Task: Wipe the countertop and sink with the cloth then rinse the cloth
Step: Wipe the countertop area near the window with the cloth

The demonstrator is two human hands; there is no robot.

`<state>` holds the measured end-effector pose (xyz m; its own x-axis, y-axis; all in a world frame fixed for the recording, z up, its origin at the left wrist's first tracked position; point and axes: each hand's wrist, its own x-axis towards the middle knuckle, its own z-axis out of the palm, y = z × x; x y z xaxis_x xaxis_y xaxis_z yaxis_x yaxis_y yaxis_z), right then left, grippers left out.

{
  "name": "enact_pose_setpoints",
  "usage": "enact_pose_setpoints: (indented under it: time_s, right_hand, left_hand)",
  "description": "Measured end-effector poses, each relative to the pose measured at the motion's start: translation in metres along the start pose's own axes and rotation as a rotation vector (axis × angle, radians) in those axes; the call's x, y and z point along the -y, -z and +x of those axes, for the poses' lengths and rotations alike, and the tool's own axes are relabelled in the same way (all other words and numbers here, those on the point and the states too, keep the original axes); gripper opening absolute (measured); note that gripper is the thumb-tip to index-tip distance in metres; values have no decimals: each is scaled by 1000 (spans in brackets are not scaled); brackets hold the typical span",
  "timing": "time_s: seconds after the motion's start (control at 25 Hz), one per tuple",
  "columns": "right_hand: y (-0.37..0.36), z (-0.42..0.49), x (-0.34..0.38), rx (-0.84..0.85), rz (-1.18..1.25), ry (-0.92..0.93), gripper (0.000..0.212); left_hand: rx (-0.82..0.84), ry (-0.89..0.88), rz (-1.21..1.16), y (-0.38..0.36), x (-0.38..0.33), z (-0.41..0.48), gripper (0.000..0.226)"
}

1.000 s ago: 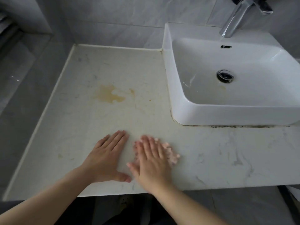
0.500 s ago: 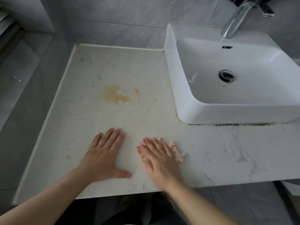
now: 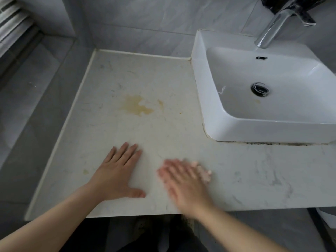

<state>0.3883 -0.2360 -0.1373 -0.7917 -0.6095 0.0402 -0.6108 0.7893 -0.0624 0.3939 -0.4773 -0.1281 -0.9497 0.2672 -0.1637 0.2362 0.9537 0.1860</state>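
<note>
Nearest the front edge of the countertop (image 3: 254, 179), the left hand (image 3: 118, 173) lies flat with fingers spread, holding nothing. The right hand (image 3: 183, 182), blurred, presses straight fingers down on a small pink cloth (image 3: 204, 172). The risk as I judge it is that the cloth is pinned by flat fingers rather than gripped, so a fast stroke could bunch it or let it slip out sideways, leaving the palm rubbing bare stone. This close to the edge, it could also be swept off the front. The cloth sits under the right fingers, with only its right margin showing beyond the fingertips (the rest is hidden). Farther back, the yellow-brown stain (image 3: 136, 106) lies well apart from the cloth, and short strokes would likely miss it. Beyond stand the white sink (image 3: 254, 124) and the chrome faucet (image 3: 272, 24), not yet wiped.
</note>
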Motion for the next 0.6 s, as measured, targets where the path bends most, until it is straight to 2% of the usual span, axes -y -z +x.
enact_pose_setpoints:
  time_s: [0.08,0.12,0.16,0.2,0.24,0.32,0.36,0.4,0.44,0.52,0.56,0.6]
  right_hand:
    - [-1,13,-52,-43,-1,-365,59]
    - [-1,24,-63,-91,57,-563,66]
    - [-2,34,-53,-84,93,-683,71]
    - [-4,40,-30,-121,70,-672,70]
    - [-7,40,-1,-117,56,-547,63]
    - [-9,18,44,-62,73,-157,52]
    - [-7,14,37,-42,42,-16,49]
    - [-6,19,15,-47,5,26,48]
    - [-6,28,-12,-57,-22,-55,47]
    - [-2,57,-59,-145,-15,-438,50]
    - [-3,65,-62,-167,5,-549,51]
    - [-9,68,-52,-191,-5,-536,51]
  left_hand:
    - [13,12,-11,2,0,-1,132]
    - [16,21,-29,3,-1,-1,132]
    - [29,28,-43,5,-3,-1,132]
    - [43,32,-41,6,-4,-1,131]
    - [44,32,-36,8,-4,-1,132]
    - [55,24,-29,9,-2,-2,134]
    - [59,24,-32,8,-2,-2,134]
    - [58,25,-35,9,-2,-2,133]
    - [60,30,-37,10,-3,-1,132]
    - [67,45,-38,10,-3,0,130]
    - [71,59,-43,9,-4,0,130]
    - [62,68,-53,9,-4,1,130]
